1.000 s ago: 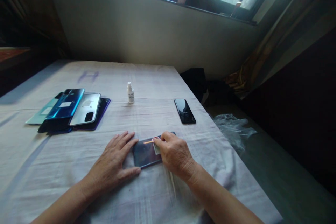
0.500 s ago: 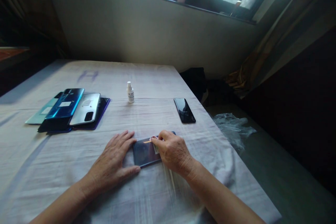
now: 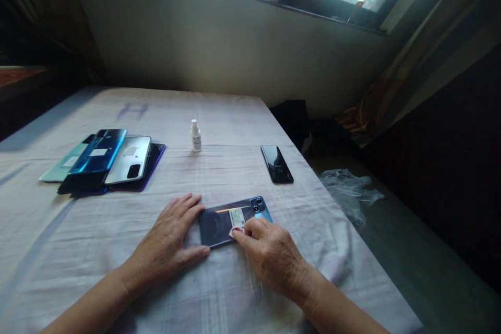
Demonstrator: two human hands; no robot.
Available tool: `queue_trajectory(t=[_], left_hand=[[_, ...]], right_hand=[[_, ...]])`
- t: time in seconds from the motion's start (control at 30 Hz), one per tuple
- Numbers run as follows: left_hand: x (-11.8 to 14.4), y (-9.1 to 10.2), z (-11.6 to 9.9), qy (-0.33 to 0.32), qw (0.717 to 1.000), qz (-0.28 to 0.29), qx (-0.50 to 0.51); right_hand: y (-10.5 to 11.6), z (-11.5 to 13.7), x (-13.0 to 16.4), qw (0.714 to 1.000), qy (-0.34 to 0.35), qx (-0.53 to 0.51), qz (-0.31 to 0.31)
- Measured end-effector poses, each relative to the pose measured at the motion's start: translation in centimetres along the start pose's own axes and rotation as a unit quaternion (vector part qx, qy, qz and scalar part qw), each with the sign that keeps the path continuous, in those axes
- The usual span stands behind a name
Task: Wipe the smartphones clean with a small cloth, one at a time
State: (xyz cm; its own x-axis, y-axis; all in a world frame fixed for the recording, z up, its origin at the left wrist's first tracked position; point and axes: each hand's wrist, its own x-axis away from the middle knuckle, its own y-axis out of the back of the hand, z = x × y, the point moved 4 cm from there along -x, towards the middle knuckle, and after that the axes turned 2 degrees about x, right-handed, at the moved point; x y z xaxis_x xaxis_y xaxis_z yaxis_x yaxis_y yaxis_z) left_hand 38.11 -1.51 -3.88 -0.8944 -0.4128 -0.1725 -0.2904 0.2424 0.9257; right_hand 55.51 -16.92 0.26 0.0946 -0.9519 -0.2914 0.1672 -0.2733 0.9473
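Note:
A smartphone (image 3: pixel 219 223) with a dark, shiny back lies back up on the cloth in front of me. Its camera block (image 3: pixel 257 204) and a white-green label (image 3: pixel 236 217) face up. My left hand (image 3: pixel 174 229) rests flat with fingers spread, its index finger and thumb touching the corners of the phone's left end. Closed in a pinch, my right hand (image 3: pixel 270 250) presses a small pinkish-white wipe (image 3: pixel 235 231) on the phone's lower edge, just below the label. Most of the wipe is hidden under my fingers.
A small white dropper bottle (image 3: pixel 196 136) stands upright beyond the phone. To the right lies a black phone (image 3: pixel 277 164). Several phones overlap in a pile (image 3: pixel 97 152) at the left. Clear plastic (image 3: pixel 348 188) is on the floor past the table's right edge.
My right hand has slid down and toward me with the wipe, uncovering the label and the camera block. My left hand stays at the phone's left end.

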Motion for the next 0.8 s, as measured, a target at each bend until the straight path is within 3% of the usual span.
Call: queue_trajectory(t=[0.43, 0.6, 0.8], left_hand=[[0.0, 0.0, 0.1, 0.001, 1.0, -0.008, 0.012], [-0.1, 0.2, 0.0, 0.002, 1.0, 0.01, 0.005], [-0.2, 0.1, 0.0, 0.006, 1.0, 0.002, 0.001]], right_hand=[[-0.8, -1.1, -3.3, 0.997, -0.06, 0.037, 0.028], [-0.6, -2.5, -2.7, 0.993, -0.111, 0.044, 0.022], [-0.2, -2.5, -1.0, 0.995, -0.089, 0.035, 0.002]])
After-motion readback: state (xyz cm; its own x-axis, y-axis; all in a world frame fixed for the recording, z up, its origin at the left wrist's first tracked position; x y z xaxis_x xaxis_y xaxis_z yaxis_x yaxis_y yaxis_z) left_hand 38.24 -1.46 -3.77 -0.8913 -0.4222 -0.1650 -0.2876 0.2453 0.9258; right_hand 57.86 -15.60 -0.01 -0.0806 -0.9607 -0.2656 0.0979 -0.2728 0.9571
